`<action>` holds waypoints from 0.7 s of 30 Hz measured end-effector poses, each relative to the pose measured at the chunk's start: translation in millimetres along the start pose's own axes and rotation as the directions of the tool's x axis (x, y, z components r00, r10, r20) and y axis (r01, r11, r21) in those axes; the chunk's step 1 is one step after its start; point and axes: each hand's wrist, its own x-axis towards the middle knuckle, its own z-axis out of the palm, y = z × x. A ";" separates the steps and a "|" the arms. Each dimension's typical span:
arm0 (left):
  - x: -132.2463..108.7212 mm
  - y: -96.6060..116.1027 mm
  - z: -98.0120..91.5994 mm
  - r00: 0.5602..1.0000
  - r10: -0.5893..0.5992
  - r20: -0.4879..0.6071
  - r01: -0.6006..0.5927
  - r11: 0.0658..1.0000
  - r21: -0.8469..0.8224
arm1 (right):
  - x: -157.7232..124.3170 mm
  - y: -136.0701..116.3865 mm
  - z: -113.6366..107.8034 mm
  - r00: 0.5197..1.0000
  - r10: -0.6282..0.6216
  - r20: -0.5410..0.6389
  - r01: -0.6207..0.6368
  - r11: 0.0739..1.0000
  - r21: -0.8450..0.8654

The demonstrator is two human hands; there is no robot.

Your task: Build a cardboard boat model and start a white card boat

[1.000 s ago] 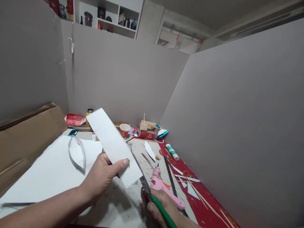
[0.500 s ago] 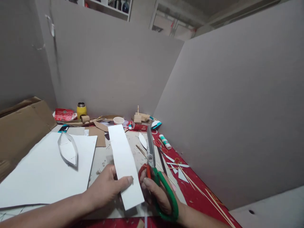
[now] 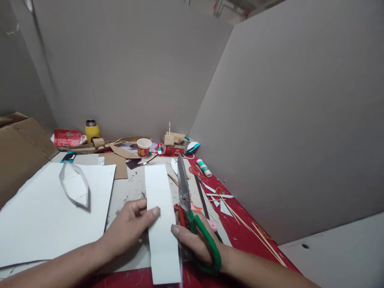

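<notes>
My left hand (image 3: 133,224) pinches a long white paper strip (image 3: 162,240) at its left edge, thumb on top. At the strip's right edge is my right hand (image 3: 198,240), wrapped round green-handled scissors (image 3: 183,196), with its thumb tip against the paper. The scissors' blades point away from me and look closed, beside the strip. To the left, a small boat-shaped paper frame (image 3: 74,185) rests on a large white sheet (image 3: 45,224).
A cardboard box (image 3: 24,148) stands at the left. Along the back are a yellow bottle (image 3: 92,131), a red paper cup (image 3: 144,148) and a small wooden model (image 3: 174,142). A glue stick (image 3: 204,168), paper scraps and thin sticks (image 3: 264,240) lie at the right.
The strip has turned more upright and nearer to me. My right thumb now reaches its edge, and my left hand has shifted slightly left. The view has tilted down.
</notes>
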 end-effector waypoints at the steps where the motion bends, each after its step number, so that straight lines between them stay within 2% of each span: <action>1: 1.2 3.3 -2.2 0.999 0.018 -0.050 -0.016 1.000 0.023 | -0.2 -2.6 0.5 1.000 0.001 0.018 -0.001 1.000 -0.013; 5: 5.5 9.7 -12.0 0.968 0.124 -0.219 -0.102 0.989 0.107 | -0.6 -11.4 2.5 0.997 0.002 0.079 0.004 0.997 -0.073; 8: 7.5 7.3 -17.0 0.952 0.151 -0.267 -0.123 0.985 0.119 | -0.3 -13.2 3.4 0.998 0.009 0.067 -0.001 0.992 -0.124; 15: 8.4 4.6 -16.5 0.958 0.111 -0.265 -0.111 0.994 0.015 | 0.0 -15.4 5.9 0.996 0.057 0.074 -0.044 0.986 -0.160; 21: 5.9 5.2 -10.3 0.986 0.071 -0.148 -0.095 0.983 -0.160 | 0.1 -17.0 7.0 0.988 0.073 0.136 -0.055 0.990 -0.133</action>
